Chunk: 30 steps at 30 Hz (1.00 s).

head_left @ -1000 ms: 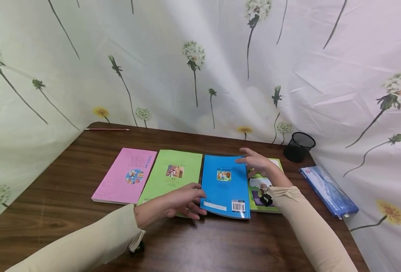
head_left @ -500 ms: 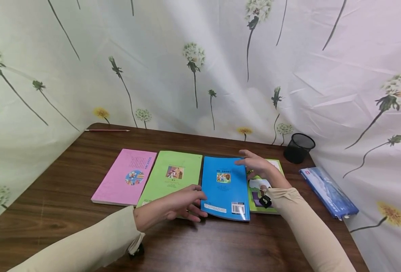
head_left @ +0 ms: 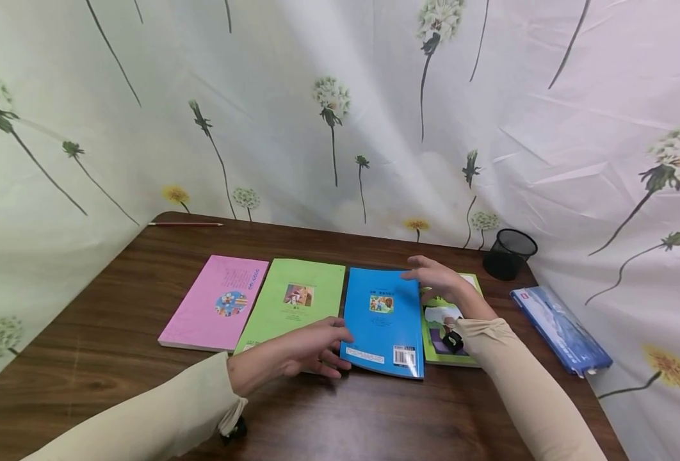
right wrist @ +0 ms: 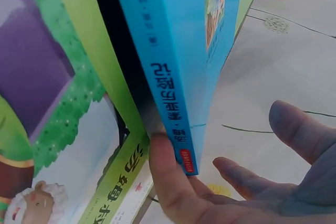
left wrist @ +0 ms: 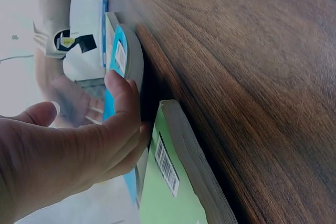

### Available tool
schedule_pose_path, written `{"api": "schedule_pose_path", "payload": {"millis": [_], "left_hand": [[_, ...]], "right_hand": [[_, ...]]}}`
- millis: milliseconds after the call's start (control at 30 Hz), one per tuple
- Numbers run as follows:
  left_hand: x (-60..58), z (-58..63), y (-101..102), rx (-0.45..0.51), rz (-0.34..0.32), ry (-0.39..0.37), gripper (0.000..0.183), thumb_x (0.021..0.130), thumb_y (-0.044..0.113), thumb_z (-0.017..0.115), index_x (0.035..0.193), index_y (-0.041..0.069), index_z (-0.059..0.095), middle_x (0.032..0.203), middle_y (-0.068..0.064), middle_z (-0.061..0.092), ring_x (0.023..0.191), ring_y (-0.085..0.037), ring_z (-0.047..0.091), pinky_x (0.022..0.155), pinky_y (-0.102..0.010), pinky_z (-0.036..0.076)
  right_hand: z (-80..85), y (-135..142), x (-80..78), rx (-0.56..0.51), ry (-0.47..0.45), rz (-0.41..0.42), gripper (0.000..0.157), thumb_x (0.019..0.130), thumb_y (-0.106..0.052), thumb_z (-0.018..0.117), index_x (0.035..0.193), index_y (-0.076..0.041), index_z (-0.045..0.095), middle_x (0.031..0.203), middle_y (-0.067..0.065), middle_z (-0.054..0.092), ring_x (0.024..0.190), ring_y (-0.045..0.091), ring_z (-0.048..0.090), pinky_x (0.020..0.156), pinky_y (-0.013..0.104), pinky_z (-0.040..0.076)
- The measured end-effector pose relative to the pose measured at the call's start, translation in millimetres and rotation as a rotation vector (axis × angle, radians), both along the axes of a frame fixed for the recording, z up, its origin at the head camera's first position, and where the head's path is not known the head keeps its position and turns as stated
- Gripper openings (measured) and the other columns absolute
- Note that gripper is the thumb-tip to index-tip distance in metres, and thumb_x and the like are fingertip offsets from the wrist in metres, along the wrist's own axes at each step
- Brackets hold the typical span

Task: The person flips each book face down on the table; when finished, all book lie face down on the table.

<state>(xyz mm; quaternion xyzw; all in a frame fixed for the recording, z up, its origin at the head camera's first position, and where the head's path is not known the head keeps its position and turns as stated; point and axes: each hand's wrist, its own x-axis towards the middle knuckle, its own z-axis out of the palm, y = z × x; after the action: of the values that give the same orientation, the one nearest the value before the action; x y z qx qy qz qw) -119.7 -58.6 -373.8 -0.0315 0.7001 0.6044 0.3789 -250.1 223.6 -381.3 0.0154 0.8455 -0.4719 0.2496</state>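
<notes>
A blue paperback book [head_left: 383, 330] lies back cover up between my hands. My left hand [head_left: 317, 346] is at its near left corner, the fingertips right at the page edge and the thumb [left wrist: 39, 115] apart from the cover. At the far right corner is my right hand [head_left: 440, 280]. In the right wrist view one finger [right wrist: 170, 179] meets the spine end, while the thumb stands away. Under the blue book's near edge a dark gap shows in the left wrist view. A green book [head_left: 299, 317] lies left of it, an illustrated green book [head_left: 439, 314] right.
A pink book [head_left: 202, 323] ends the row at left. Farther right are a blue-and-white pack [head_left: 559, 330] and a black mesh pen cup [head_left: 508, 256]. A pencil [head_left: 186, 225] lies along the table's [head_left: 115, 307] back left edge. A flowered curtain [head_left: 282, 128] hangs behind.
The head view has shifted slightly, so the scene sits a little lower. Both hands and the books keep their places relative to one another.
</notes>
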Motion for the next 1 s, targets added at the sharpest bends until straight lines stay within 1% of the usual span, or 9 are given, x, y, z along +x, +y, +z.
{"api": "schedule_pose_path", "payload": {"millis": [133, 267, 367, 533, 767, 900, 1000], "left_hand": [[2.1, 0.6, 1.2, 0.004, -0.005, 0.001, 0.074, 0.096, 0.025, 0.059, 0.157, 0.006, 0.022, 0.144, -0.028, 0.044, 0.108, -0.033, 0.067, 0.082, -0.04, 0.06], [2.8, 2.1, 1.3, 0.002, -0.007, 0.003, 0.075, 0.095, 0.025, 0.06, 0.157, 0.006, 0.023, 0.146, -0.029, 0.042, 0.111, -0.035, 0.066, 0.083, -0.04, 0.06], [3.1, 2.7, 1.2, 0.009, -0.01, 0.001, 0.075, 0.095, 0.025, 0.06, 0.157, 0.006, 0.023, 0.149, -0.03, 0.038, 0.113, -0.036, 0.065, 0.083, -0.041, 0.06], [5.0, 1.9, 1.3, 0.022, -0.021, 0.008, 0.078, 0.095, 0.025, 0.059, 0.159, 0.007, 0.018, 0.154, -0.031, 0.033, 0.118, -0.038, 0.063, 0.086, -0.043, 0.059], [9.5, 0.5, 5.4, 0.03, -0.031, 0.004, 0.086, 0.095, 0.025, 0.061, 0.161, 0.009, 0.009, 0.153, -0.024, 0.039, 0.123, -0.04, 0.059, 0.092, -0.046, 0.057], [12.0, 1.8, 7.5, 0.029, -0.023, 0.009, 0.086, 0.095, 0.024, 0.061, 0.161, 0.009, 0.007, 0.152, -0.024, 0.042, 0.124, -0.041, 0.058, 0.093, -0.047, 0.057], [13.9, 3.1, 10.1, 0.031, -0.017, 0.026, 0.088, 0.095, 0.022, 0.06, 0.161, 0.008, 0.005, 0.153, -0.027, 0.039, 0.123, -0.042, 0.058, 0.092, -0.047, 0.057]], "right_hand": [[-1.2, -1.5, -0.8, 0.029, 0.012, 0.002, 0.07, 0.102, -0.03, 0.055, 0.159, -0.008, 0.02, 0.164, 0.024, 0.017, 0.147, 0.049, 0.026, 0.114, 0.061, 0.035], [-1.6, -2.2, -0.9, 0.049, 0.02, -0.011, 0.072, 0.102, -0.031, 0.054, 0.159, -0.006, 0.018, 0.164, 0.024, 0.016, 0.148, 0.047, 0.025, 0.117, 0.061, 0.031], [-1.7, -1.5, 0.4, 0.068, 0.028, -0.018, 0.074, 0.102, -0.032, 0.054, 0.159, -0.005, 0.016, 0.165, 0.024, 0.016, 0.149, 0.046, 0.025, 0.117, 0.061, 0.032], [-0.5, 0.5, 2.4, 0.1, 0.037, 0.002, 0.074, 0.102, -0.032, 0.053, 0.16, -0.005, 0.014, 0.165, 0.023, 0.014, 0.148, 0.046, 0.026, 0.116, 0.061, 0.032], [-1.6, 4.3, 2.5, 0.099, 0.032, 0.017, 0.073, 0.103, -0.032, 0.053, 0.159, -0.005, 0.016, 0.164, 0.024, 0.016, 0.147, 0.046, 0.028, 0.114, 0.061, 0.035], [-1.7, 4.7, 3.3, 0.106, 0.036, 0.023, 0.071, 0.102, -0.032, 0.053, 0.159, -0.006, 0.018, 0.163, 0.024, 0.019, 0.147, 0.045, 0.029, 0.113, 0.061, 0.036], [-1.4, 3.1, 3.3, 0.117, 0.046, 0.028, 0.071, 0.102, -0.033, 0.054, 0.158, -0.006, 0.021, 0.163, 0.024, 0.02, 0.146, 0.044, 0.03, 0.111, 0.06, 0.038]]}}
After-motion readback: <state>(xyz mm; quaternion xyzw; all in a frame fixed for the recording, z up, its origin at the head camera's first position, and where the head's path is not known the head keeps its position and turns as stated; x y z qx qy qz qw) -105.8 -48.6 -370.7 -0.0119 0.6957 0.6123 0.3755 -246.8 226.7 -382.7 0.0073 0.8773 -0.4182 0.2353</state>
